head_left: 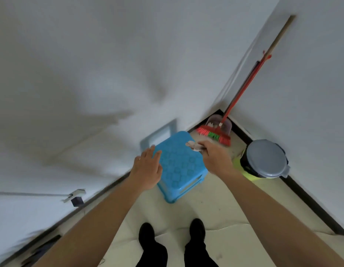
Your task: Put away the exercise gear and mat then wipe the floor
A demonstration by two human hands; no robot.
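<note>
— Over the stool (178,164), what does the right hand (217,160) hold?
— Its fingers (205,145) pinch a small pale cloth (193,146) above the stool's far corner, likely for wiping the floor (215,199). The left hand (148,170) hovers at the stool's left edge, fingers straight, holding nothing, perhaps to shift it.

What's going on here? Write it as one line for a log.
place: room corner | left hand: open above blue stool | right hand: pinches small pale scrap over stool | nearby: red broom, lidded bin
</note>
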